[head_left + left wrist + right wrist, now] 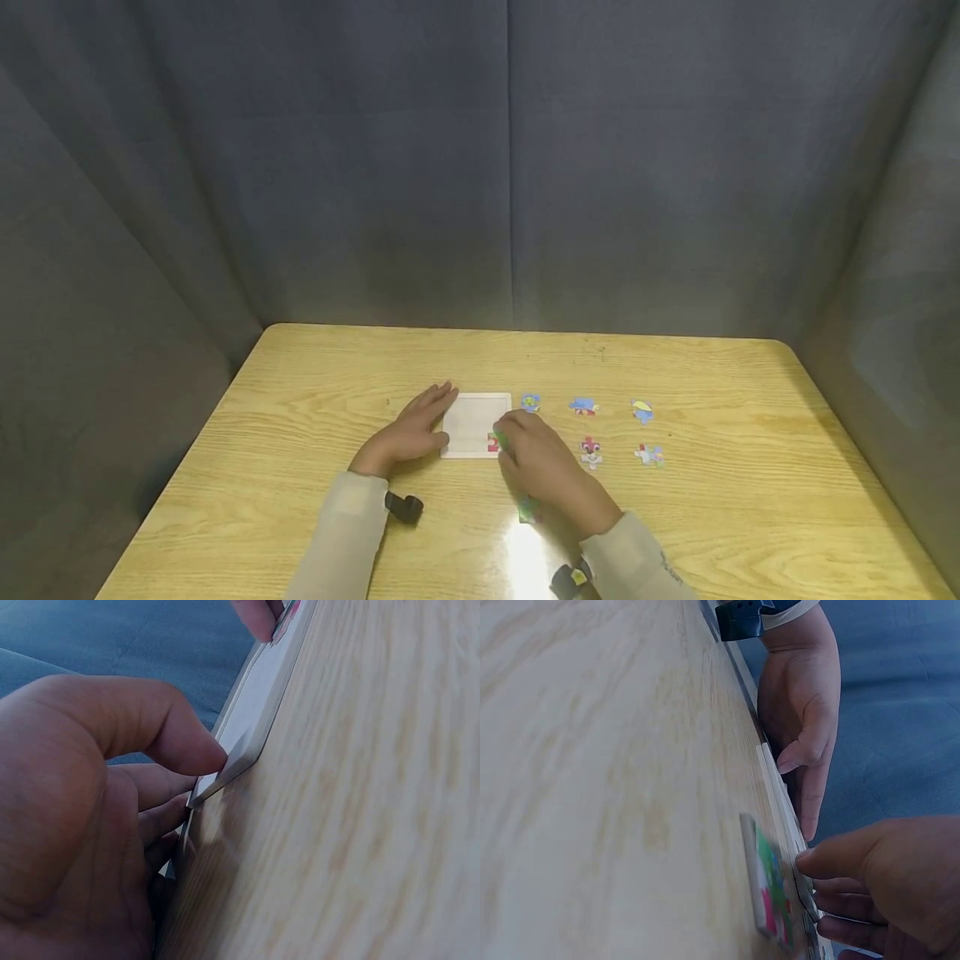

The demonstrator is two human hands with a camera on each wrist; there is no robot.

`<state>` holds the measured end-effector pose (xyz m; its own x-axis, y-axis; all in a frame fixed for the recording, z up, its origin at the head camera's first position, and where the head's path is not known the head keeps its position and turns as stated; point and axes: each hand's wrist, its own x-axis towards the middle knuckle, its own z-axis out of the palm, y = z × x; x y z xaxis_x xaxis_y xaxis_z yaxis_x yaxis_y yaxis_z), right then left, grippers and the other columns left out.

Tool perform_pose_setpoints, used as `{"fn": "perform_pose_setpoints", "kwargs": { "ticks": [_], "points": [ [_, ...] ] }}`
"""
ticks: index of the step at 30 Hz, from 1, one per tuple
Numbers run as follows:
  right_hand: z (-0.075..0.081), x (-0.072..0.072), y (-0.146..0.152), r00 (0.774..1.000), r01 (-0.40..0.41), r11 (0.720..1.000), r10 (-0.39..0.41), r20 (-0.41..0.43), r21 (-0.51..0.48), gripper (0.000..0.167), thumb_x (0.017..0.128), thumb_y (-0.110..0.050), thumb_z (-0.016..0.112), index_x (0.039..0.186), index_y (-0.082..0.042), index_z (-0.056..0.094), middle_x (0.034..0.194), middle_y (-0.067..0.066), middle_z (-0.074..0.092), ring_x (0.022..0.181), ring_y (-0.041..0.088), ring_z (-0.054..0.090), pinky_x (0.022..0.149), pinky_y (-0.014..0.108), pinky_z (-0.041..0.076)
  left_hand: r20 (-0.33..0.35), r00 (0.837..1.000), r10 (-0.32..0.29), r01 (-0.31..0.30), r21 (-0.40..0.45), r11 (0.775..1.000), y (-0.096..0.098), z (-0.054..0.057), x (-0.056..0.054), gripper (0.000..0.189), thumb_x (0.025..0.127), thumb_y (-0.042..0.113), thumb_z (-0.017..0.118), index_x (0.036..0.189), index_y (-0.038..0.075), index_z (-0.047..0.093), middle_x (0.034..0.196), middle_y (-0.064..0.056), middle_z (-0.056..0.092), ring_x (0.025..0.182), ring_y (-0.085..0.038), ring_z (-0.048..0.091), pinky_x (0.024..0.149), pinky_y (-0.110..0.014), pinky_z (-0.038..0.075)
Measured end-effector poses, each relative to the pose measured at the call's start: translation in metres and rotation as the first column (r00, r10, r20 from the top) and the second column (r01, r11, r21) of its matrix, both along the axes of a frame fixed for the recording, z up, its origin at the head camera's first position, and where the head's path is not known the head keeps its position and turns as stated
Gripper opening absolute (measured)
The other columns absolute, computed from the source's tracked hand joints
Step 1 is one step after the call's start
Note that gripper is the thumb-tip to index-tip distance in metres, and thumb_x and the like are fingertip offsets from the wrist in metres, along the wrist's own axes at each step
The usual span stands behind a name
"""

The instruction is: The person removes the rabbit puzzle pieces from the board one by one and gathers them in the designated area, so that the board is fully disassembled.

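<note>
A shallow white puzzle tray (472, 417) lies flat on the table. My left hand (416, 425) steadies its left side, fingers extended toward the far left corner and thumb touching the rim, as the left wrist view also shows. At the tray's near right corner, my right hand (543, 462) pinches a red and green puzzle piece (492, 442) between thumb and fingers. That hand covers part of the piece and the tray's right edge. Just below it, a loose green and pink puzzle piece (771, 889) lies on the table.
Several loose pieces lie right of the tray: a blue one with a green face (530, 402), a blue and red one (583, 406), a yellow and blue one (642, 410), a red and white one (591, 452) and a pale one (649, 454). Dark curtains (510, 208) surround the wooden table (750, 500).
</note>
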<state>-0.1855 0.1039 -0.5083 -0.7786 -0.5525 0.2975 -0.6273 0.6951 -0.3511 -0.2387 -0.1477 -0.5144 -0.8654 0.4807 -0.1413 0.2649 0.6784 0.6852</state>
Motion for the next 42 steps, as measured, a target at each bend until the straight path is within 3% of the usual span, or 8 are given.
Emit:
{"fn": "perform_pose_setpoints", "kwargs": {
  "ticks": [7, 13, 27, 37, 42],
  "points": [
    [0.000, 0.000, -0.001, 0.998, 0.048, 0.999, -0.048, 0.041, 0.005, 0.038, 0.087, -0.013, 0.069, 0.122, -0.001, 0.059, 0.120, 0.006, 0.061, 0.109, 0.021, 0.056, 0.095, 0.033, 0.048, 0.000, 1.000, -0.002, 0.002, -0.003, 1.000, 0.000, -0.001, 0.000, 0.078, 0.085, 0.016, 0.055, 0.156, 0.016, 0.022, 0.163, 0.001, 0.009, 0.149, -0.024, 0.000, 0.113, -0.063, 0.006],
    [0.001, -0.001, -0.002, 0.998, 0.056, 0.998, -0.056, 0.008, 0.009, 0.042, 0.084, -0.014, 0.071, 0.122, -0.001, 0.060, 0.113, 0.004, 0.065, 0.100, 0.016, 0.057, 0.099, 0.036, 0.045, -0.007, 1.000, 0.000, 0.000, -0.009, 1.000, 0.000, -0.001, 0.000, 0.079, 0.084, 0.017, 0.056, 0.156, 0.016, 0.022, 0.163, 0.000, 0.009, 0.149, -0.024, 0.000, 0.113, -0.064, 0.006],
    [0.002, 0.000, -0.002, 0.996, 0.070, 0.997, -0.069, 0.055, -0.020, 0.037, 0.084, -0.008, 0.072, 0.120, -0.001, 0.063, 0.115, 0.009, 0.066, 0.107, 0.022, 0.059, 0.095, 0.036, 0.049, -0.011, 1.000, 0.007, -0.007, 0.010, 1.000, 0.000, -0.002, 0.001, 0.079, 0.084, 0.014, 0.056, 0.156, 0.014, 0.023, 0.163, -0.001, 0.012, 0.149, -0.025, 0.002, 0.113, -0.063, 0.007],
    [0.008, 0.002, 0.008, 0.986, 0.103, 0.994, -0.099, 0.132, -0.022, 0.036, 0.089, -0.017, 0.067, 0.122, -0.002, 0.062, 0.123, 0.008, 0.062, 0.118, 0.027, 0.055, 0.100, 0.041, 0.046, -0.030, 0.999, -0.022, 0.022, -0.003, 1.000, 0.000, -0.003, -0.002, 0.078, 0.085, 0.015, 0.055, 0.156, 0.013, 0.022, 0.163, -0.003, 0.010, 0.149, -0.026, 0.001, 0.113, -0.063, 0.008],
    [0.014, 0.010, 0.020, 0.986, 0.079, 0.995, -0.070, 0.150, -0.058, 0.038, 0.089, -0.018, 0.067, 0.122, -0.001, 0.062, 0.123, 0.010, 0.062, 0.114, 0.028, 0.055, 0.097, 0.042, 0.048, -0.014, 1.000, -0.012, 0.012, -0.004, 1.000, 0.000, -0.002, -0.001, 0.078, 0.086, 0.016, 0.054, 0.156, 0.016, 0.021, 0.163, 0.001, 0.009, 0.149, -0.023, 0.000, 0.114, -0.062, 0.007]
  ]
}}
